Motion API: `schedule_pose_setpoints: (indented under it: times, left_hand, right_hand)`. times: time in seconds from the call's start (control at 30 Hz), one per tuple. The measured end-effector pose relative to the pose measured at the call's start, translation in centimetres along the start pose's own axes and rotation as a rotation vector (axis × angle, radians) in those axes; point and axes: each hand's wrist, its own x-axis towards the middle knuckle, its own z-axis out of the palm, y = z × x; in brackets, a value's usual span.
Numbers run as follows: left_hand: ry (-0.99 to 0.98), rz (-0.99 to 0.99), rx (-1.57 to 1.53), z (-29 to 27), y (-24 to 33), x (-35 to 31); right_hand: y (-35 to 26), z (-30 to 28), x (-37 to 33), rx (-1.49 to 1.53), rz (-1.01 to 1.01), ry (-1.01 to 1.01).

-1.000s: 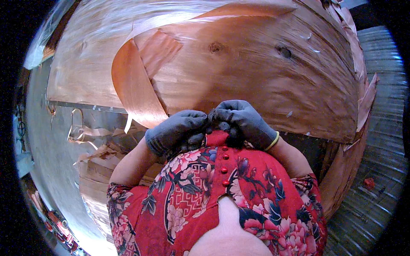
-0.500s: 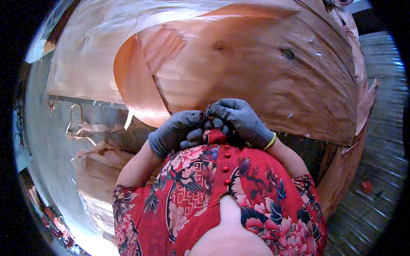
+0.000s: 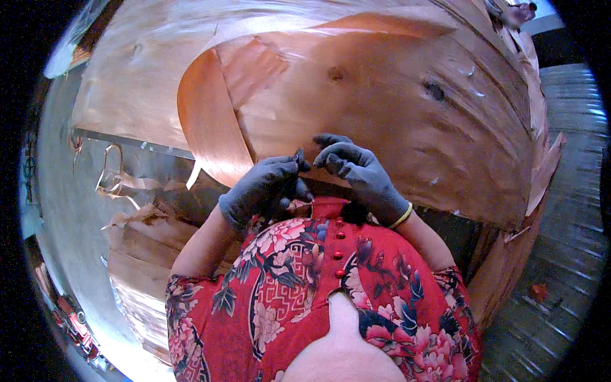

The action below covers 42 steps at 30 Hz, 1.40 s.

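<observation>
At your far left, a red machine (image 3: pixel 77 326) stands on the grey floor (image 3: pixel 67 210), and nearer you a bent, pale loop (image 3: pixel 109 167) sticks up beside a pile of brown sheets (image 3: pixel 149 245). The curled wood strip (image 3: pixel 213 118) arcs over the large wood sheet (image 3: pixel 394 121), its lower end just beside your left hand (image 3: pixel 259 186). That gloved hand is at the sheet's near edge, fingers bent and drawn together; a small dark tip (image 3: pixel 300 155) rises at the fingertips, but you cannot tell whether its grip has a piece in it. Below both hands is your red flowered shirt (image 3: pixel 280 299). Just to the right, apart from the left, your right hand (image 3: pixel 366 175) has a loose, released grip, fingers half curled by the same edge, a yellow band (image 3: pixel 402 215) at its cuff. Farther right, torn sheet pieces (image 3: pixel 545 169) hang along the wood sheet's side, near ridged grey metal (image 3: pixel 569 127).
</observation>
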Motion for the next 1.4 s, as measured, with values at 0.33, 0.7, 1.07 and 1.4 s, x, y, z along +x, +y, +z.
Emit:
schedule_pose_setpoints:
  times: [0.33,0.7,1.07,1.4]
  left_hand:
    - [-0.278,0.151,-0.243,3.2,1.7,1.8]
    - [-0.249,0.158,-0.203,4.6,2.4,1.8]
    - [0.1,0.331,-0.282,5.1,1.6,2.4]
    - [-0.117,0.304,-0.141,4.7,1.0,1.9]
  right_hand:
    - [0.2,-0.1,1.4,0.453,0.004,0.01]
    - [1.4,-0.7,1.8,0.61,-0.074,-0.127]
    - [1.8,0.2,1.8,0.054,-0.348,0.082]
    - [-1.3,-1.2,0.6,-0.116,-0.329,0.204]
